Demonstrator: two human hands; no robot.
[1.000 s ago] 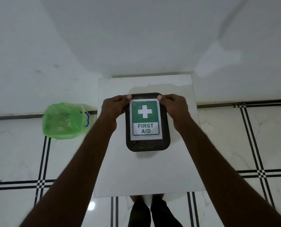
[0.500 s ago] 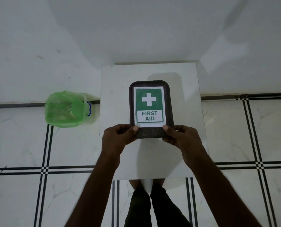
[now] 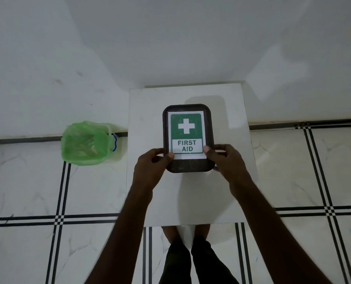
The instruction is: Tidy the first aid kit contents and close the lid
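Note:
A dark rounded box, the first aid kit (image 3: 188, 167), lies on a white square table (image 3: 150, 111) with its lid down; a green and white "FIRST AID" label covers the top. My left hand (image 3: 150, 169) grips its near left corner, thumb on the label's edge. My right hand (image 3: 227, 162) grips the near right corner the same way. The kit's contents are hidden under the lid.
A small bin lined with a green plastic bag (image 3: 84, 143) stands on the tiled floor left of the table, against the white wall. My feet (image 3: 186, 234) show just below the table's near edge.
Both hands moved from the kit's far corners to its near corners and now sit slightly higher on the sides, thumbs over the label. The kit stays in place.

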